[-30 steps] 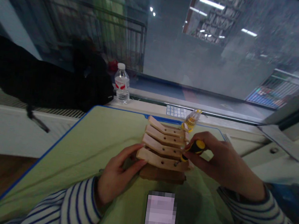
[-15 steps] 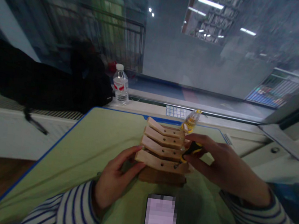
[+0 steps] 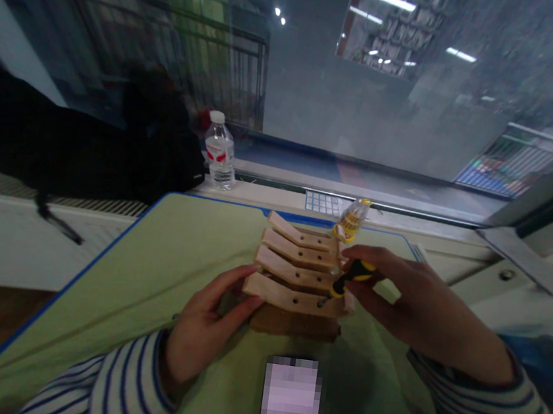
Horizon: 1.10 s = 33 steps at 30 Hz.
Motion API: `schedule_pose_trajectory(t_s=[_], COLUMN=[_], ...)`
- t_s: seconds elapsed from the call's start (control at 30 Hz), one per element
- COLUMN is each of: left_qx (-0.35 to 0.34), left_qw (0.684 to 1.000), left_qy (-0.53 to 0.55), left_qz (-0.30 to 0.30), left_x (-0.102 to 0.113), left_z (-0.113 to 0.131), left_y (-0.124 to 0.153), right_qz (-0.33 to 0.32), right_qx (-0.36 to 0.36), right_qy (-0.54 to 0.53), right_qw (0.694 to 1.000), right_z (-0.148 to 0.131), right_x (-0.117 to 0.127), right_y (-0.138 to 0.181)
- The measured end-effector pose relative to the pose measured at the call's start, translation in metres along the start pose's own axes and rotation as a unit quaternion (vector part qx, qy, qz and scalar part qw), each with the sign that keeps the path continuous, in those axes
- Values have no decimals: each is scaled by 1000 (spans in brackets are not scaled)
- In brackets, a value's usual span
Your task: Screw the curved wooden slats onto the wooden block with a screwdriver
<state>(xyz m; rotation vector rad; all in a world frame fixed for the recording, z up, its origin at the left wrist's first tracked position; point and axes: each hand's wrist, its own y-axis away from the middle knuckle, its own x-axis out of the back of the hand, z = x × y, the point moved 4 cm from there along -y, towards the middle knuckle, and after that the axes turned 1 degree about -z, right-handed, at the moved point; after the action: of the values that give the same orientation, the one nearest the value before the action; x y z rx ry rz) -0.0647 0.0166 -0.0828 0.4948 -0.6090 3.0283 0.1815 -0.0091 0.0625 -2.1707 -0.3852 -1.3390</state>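
Observation:
Several pale wooden slats (image 3: 294,263) lie fanned in a stack on a darker wooden block (image 3: 295,325). Each slat has drilled holes. My left hand (image 3: 206,323) has its fingertips on the left end of the front slat (image 3: 290,296). My right hand (image 3: 411,301) grips a screwdriver with a yellow and black handle (image 3: 355,272). Its thin metal tip is at a hole near the right end of the front slat. Behind the stack stands a small clear packet with a yellow label (image 3: 351,221).
A green mat with a blue border (image 3: 109,294) covers the table. A pixelated rectangular object (image 3: 291,403) lies near my body. A water bottle (image 3: 220,151) and a black bag (image 3: 78,139) rest on the ledge beyond, before a large window (image 3: 373,78).
The screwdriver has tilted, with its tip now at the hole in the front slat. The view has shifted slightly, and the left hand still holds the slat end.

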Motion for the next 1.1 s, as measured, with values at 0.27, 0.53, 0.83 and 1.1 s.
schedule_pose_trajectory(t_s=[0.27,0.53,0.83,1.1], left_qx=[0,5,-6,-10], left_qw=[1000,1000,1000,1000], left_qy=[8,15,26,9], left_qz=[-5,-8,-5,-3], left_x=[0,-1,-1,0], left_z=[1,0,2,4], left_y=[0,0,1,0], right_qz=[-3,9,2,5], right_qx=[-2,3,-26,-39], right_qy=[0,34,17,-3], right_qw=[1000,999,1000,999], right_z=[0,0,1,3], right_x=[1,2,1,0], right_y=[0,-1,-2,-2])
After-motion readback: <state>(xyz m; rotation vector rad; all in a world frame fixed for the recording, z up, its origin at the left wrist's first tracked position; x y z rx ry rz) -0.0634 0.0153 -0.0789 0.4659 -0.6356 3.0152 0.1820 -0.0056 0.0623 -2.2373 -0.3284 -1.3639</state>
